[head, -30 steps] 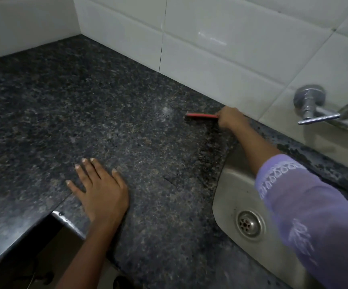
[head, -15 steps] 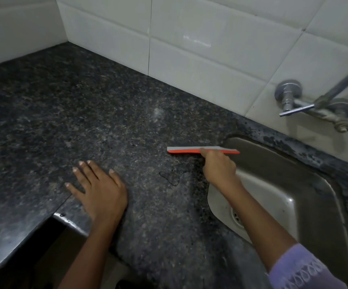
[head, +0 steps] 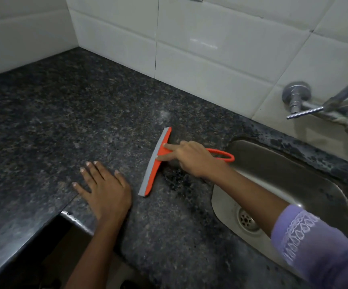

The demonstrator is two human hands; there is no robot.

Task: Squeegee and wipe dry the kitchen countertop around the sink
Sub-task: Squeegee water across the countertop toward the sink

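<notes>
Two hands are on the dark speckled table (head: 54, 113): the left hand (head: 104, 189) lies spread flat at 7 o'clock, the right hand (head: 192, 158) grips the orange squeegee (head: 155, 163) with two fingers pressed on its head, just left of the sink (head: 290, 176). Best to keep the blade flat and draw evenly toward the basin — wet patches darken its rim. White tiles and a wall tap (head: 319, 107) stand behind.

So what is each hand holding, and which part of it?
The right hand holds the orange squeegee at the handle's neck, two fingers pressing its head. The left hand lies flat on the countertop, holding nothing.
</notes>
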